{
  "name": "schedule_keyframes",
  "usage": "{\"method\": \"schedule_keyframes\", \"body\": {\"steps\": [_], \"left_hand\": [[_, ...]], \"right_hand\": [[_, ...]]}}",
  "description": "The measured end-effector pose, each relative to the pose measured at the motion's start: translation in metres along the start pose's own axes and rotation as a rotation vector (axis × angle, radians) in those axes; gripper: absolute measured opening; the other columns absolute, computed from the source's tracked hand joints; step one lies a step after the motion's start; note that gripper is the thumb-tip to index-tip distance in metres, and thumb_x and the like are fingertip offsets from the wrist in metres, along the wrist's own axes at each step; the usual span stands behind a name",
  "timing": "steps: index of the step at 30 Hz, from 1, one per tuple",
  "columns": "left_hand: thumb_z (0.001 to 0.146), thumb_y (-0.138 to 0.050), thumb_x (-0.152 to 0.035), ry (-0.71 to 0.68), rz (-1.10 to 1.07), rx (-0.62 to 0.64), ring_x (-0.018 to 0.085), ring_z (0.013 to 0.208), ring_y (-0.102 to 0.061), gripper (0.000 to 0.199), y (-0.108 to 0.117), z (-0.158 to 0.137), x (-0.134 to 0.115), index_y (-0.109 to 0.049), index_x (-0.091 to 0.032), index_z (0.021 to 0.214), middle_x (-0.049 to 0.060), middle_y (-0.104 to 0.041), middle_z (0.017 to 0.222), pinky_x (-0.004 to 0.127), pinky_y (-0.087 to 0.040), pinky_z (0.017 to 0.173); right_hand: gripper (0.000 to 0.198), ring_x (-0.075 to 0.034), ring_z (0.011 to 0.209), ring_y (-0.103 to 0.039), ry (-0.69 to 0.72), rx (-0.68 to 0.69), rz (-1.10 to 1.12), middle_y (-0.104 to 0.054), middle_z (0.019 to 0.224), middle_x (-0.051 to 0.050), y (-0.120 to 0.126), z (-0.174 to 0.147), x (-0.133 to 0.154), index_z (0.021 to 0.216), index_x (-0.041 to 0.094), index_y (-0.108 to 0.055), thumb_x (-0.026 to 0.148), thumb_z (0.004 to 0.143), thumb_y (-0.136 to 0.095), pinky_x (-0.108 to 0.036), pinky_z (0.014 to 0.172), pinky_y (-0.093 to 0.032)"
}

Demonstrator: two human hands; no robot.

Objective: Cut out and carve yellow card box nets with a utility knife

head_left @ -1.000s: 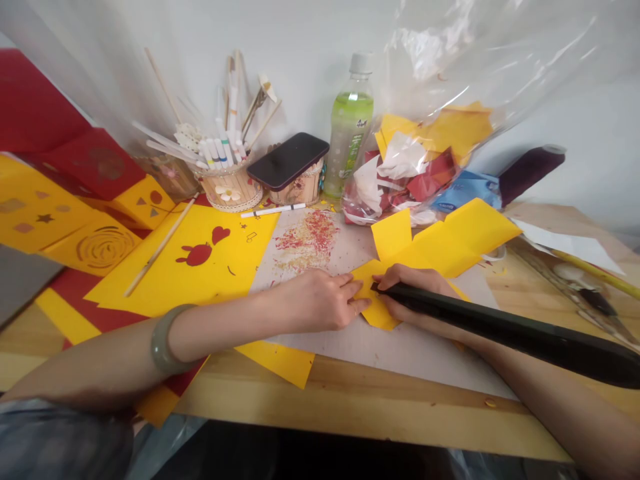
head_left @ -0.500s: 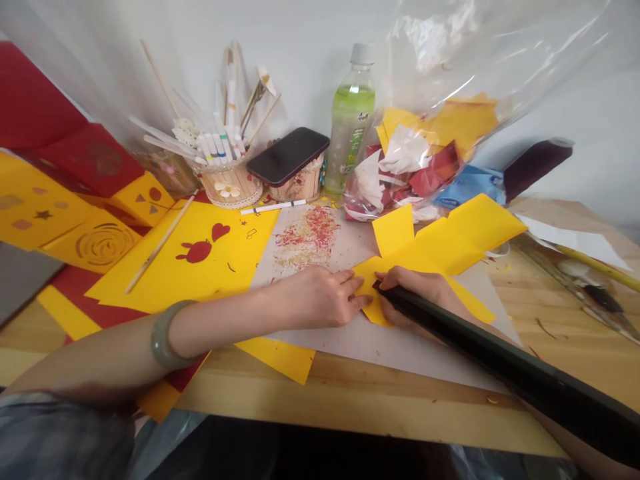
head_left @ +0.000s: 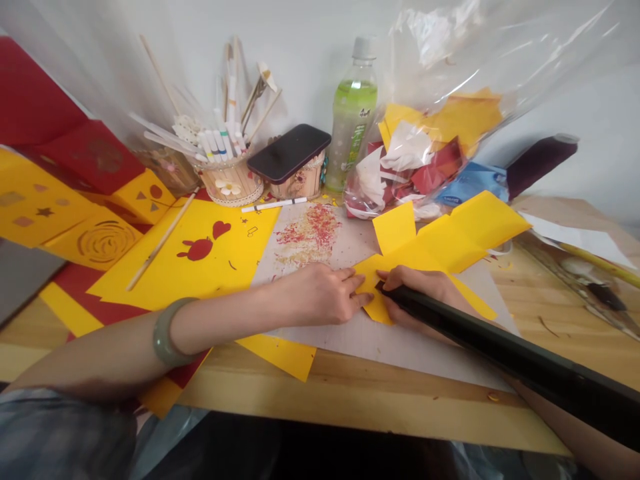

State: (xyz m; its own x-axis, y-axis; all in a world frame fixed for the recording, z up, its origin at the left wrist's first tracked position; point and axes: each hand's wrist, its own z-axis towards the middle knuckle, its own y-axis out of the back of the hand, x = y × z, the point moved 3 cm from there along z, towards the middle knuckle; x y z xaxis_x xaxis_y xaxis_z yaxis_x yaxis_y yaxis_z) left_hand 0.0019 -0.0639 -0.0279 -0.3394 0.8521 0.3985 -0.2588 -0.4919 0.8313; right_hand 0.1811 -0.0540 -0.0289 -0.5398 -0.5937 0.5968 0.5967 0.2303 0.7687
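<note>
the right hand [head_left: 425,287] was curled firmly round a black tool [head_left: 500,340], its tip down at the near-left part of the yellow card [head_left: 445,247]; whether the tip touched could not be told. the left hand [head_left: 325,293] gripped nothing, its fingers slightly apart and laid on the card's left edge. over the last second the tool's far end had swung nearer the body while both hands kept their places, so the work seemed to stay at one spot. under the card was a pale sheet [head_left: 440,350] on the bench [head_left: 350,387]. beyond the card were a bottle [head_left: 354,113] with chinese characters, too small to read surely, and a blue packet [head_left: 473,185], its lettering blurred.
</note>
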Motion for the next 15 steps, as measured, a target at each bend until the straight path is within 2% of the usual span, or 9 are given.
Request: {"method": "schedule_keyframes", "body": {"steps": [15], "left_hand": [[0.088, -0.05, -0.011, -0.006, -0.01, 0.021, 0.018, 0.079, -0.068, 0.019, -0.0005, -0.001, 0.0005, -0.066, -0.015, 0.099, 0.009, -0.071, 0.093, 0.02, -0.046, 0.046]], "right_hand": [[0.008, -0.024, 0.085, -0.071, 0.012, 0.013, -0.018, -0.069, 0.074, -0.003, 0.0024, -0.0004, 0.0024, 0.076, 0.023, -0.051, 0.016, 0.074, -0.054, -0.024, 0.059, -0.053]]}}
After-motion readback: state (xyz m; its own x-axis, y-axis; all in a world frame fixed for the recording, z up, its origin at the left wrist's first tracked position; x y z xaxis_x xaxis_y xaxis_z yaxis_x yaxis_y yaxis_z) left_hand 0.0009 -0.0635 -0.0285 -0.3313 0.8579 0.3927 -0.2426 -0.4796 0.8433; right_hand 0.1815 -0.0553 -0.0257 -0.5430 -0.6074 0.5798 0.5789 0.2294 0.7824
